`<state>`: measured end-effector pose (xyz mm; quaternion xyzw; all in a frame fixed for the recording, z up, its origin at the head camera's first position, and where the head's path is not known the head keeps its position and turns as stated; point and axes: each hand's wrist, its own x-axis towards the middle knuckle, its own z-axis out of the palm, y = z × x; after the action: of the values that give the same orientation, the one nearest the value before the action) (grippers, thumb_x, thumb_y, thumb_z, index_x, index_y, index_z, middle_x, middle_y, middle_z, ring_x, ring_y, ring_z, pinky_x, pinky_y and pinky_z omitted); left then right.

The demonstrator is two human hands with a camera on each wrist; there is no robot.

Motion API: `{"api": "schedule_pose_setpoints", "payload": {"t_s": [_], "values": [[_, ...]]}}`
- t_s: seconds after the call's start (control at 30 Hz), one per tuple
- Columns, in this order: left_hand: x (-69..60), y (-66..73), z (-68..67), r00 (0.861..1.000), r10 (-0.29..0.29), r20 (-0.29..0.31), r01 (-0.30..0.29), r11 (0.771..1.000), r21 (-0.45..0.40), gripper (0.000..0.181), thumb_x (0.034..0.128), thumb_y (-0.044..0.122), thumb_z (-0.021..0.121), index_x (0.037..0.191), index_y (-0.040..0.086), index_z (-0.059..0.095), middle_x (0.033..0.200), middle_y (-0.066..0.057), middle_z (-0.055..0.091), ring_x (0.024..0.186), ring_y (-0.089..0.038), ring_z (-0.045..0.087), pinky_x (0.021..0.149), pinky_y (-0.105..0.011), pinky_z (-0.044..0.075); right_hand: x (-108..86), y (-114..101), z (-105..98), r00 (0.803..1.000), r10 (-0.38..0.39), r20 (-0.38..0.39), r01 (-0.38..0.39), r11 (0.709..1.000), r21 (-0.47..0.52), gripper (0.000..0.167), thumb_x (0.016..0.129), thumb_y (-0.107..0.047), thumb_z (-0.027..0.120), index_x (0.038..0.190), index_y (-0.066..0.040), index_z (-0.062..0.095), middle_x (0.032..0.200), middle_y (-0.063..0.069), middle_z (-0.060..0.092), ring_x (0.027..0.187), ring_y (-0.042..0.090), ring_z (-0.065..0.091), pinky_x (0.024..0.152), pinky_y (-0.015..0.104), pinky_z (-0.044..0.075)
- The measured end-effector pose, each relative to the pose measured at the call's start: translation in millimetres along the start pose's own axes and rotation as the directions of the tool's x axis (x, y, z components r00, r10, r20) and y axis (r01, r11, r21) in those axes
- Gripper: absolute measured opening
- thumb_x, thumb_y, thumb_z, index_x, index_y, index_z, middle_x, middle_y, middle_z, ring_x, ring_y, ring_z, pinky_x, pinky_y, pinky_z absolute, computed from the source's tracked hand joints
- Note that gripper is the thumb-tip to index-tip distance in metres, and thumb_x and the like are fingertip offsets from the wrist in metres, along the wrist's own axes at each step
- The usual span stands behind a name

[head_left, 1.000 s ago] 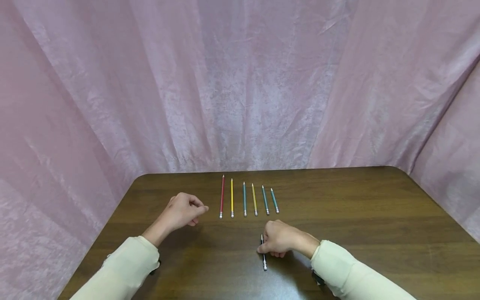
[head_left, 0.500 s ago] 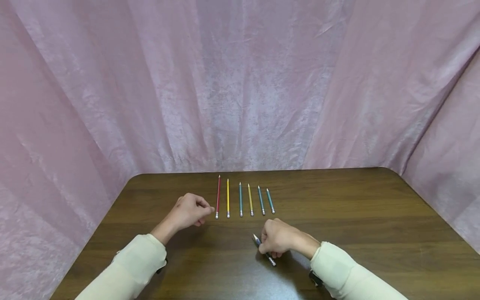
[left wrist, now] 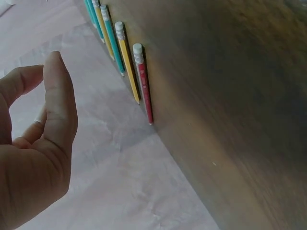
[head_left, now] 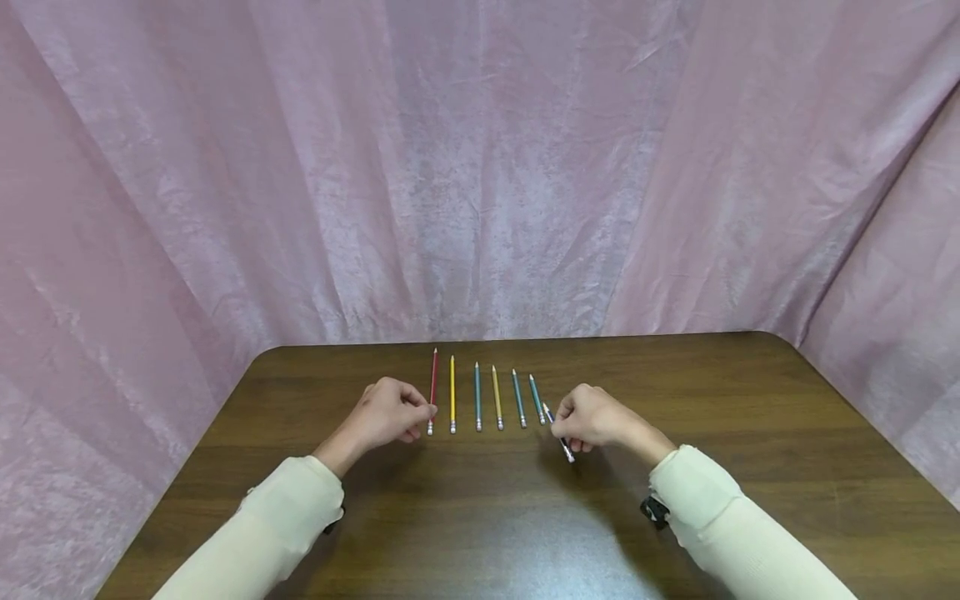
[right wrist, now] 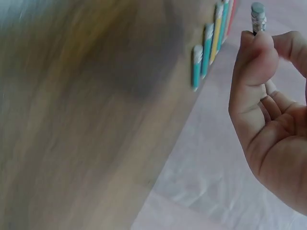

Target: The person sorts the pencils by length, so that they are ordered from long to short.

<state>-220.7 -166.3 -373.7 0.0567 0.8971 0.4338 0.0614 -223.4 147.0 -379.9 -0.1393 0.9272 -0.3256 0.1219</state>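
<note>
My right hand [head_left: 596,417] pinches a dark pencil [head_left: 567,452] between thumb and fingers, tilted, its point near the eraser end of the shortest teal pencil [head_left: 536,397]. In the right wrist view the dark pencil's eraser [right wrist: 258,14] sticks up past the fingertips; the shaft is mostly hidden. My left hand [head_left: 386,412] hovers by the lower end of the red pencil [head_left: 433,379], fingers loosely bent, holding nothing. To the right of the red one lie a yellow pencil [head_left: 452,396], a teal pencil [head_left: 477,396], a second yellow pencil [head_left: 497,398] and another teal pencil [head_left: 517,396].
The pencils lie side by side, points away from me, shorter toward the right, on a brown wooden table [head_left: 712,400]. Behind the table's far edge hangs a pink curtain [head_left: 517,183]. Dark bands show at both wrists.
My right hand has moved forward and right with the dark pencil, toward the row's right end; the pencil has turned to slant. My left hand has shifted right, nearer the red pencil.
</note>
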Motion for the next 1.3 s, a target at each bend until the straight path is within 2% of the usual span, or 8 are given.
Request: {"api": "schedule_pose_setpoints", "payload": {"t_s": [0.1,0.3,0.5,0.73,0.9,1.13,1.3], "values": [[2.0,2.6,1.9,1.000,-0.008,0.009,0.008,1.000,-0.010,0.015,0.0892,0.013,0.073,0.088,-0.002,0.074,0.070,-0.010,0.070,0.059,-0.014,0.066,0.058,-0.032,0.062,6.9,6.8,-6.4,0.999,0.029,-0.021,-0.029,0.999,-0.018,0.011,0.083,-0.008,0.065,0.072,-0.006,0.068,0.054,0.001,0.061,0.047,0.011,0.060,0.049,0.032,0.059],[3.9,6.1,5.6,1.000,-0.002,0.032,0.002,1.000,-0.024,0.016,0.0888,0.012,0.072,0.091,-0.004,0.074,0.075,-0.014,0.071,0.060,-0.015,0.067,0.058,-0.031,0.062,22.2,18.7,-16.1,0.995,0.075,-0.062,-0.076,0.997,-0.013,0.010,0.083,-0.010,0.066,0.075,-0.004,0.067,0.054,0.001,0.061,0.049,0.011,0.061,0.051,0.031,0.060],[0.9,2.3,0.1,1.000,-0.010,0.014,0.010,1.000,-0.007,0.015,0.0893,0.013,0.072,0.088,-0.002,0.075,0.073,-0.011,0.072,0.060,-0.016,0.068,0.061,-0.035,0.063,41.8,25.4,-17.2,0.992,0.111,-0.061,-0.107,0.993,0.055,0.008,0.083,-0.007,0.065,0.079,-0.001,0.069,0.057,0.003,0.063,0.050,0.009,0.061,0.052,0.028,0.060],[-6.7,-7.1,-8.1,1.000,-0.027,0.003,0.027,0.999,0.027,0.016,0.0906,0.014,0.072,0.088,-0.001,0.075,0.077,-0.013,0.071,0.060,-0.016,0.068,0.059,-0.032,0.062,57.9,34.7,-13.7,0.986,0.157,-0.061,-0.150,0.983,0.106,0.010,0.086,-0.006,0.067,0.079,0.000,0.070,0.060,0.005,0.064,0.050,0.010,0.061,0.052,0.025,0.059],[-13.0,-15.2,-14.7,1.000,-0.026,-0.011,0.026,0.998,0.063,0.018,0.0904,0.018,0.073,0.089,0.001,0.075,0.072,-0.009,0.069,0.059,-0.016,0.067,0.056,-0.031,0.061,64.4,39.4,-8.9,0.980,0.186,-0.071,-0.176,0.976,0.128,0.010,0.085,-0.006,0.068,0.078,0.000,0.069,0.060,0.003,0.063,0.048,0.008,0.059,0.049,0.023,0.058],[-15.2,-22.1,-21.6,1.000,-0.016,-0.013,0.016,0.997,0.074,0.018,0.0902,0.022,0.073,0.091,0.004,0.076,0.073,-0.008,0.070,0.060,-0.020,0.068,0.055,-0.036,0.058,72.7,41.8,-4.5,0.975,0.199,-0.098,-0.187,0.975,0.122,0.009,0.084,-0.004,0.069,0.076,0.001,0.068,0.057,0.001,0.061,0.047,0.007,0.057,0.047,0.024,0.058],[-16.2,-21.1,-25.4,1.000,-0.014,-0.016,0.016,0.998,0.067,0.019,0.0898,0.022,0.074,0.092,0.003,0.076,0.078,-0.008,0.072,0.060,-0.015,0.067,0.057,-0.037,0.059,77.3,39.9,-1.3,0.975,0.192,-0.111,-0.183,0.979,0.085,0.011,0.082,-0.005,0.069,0.073,0.000,0.068,0.055,0.001,0.060,0.047,0.008,0.057,0.047,0.024,0.058]]}}
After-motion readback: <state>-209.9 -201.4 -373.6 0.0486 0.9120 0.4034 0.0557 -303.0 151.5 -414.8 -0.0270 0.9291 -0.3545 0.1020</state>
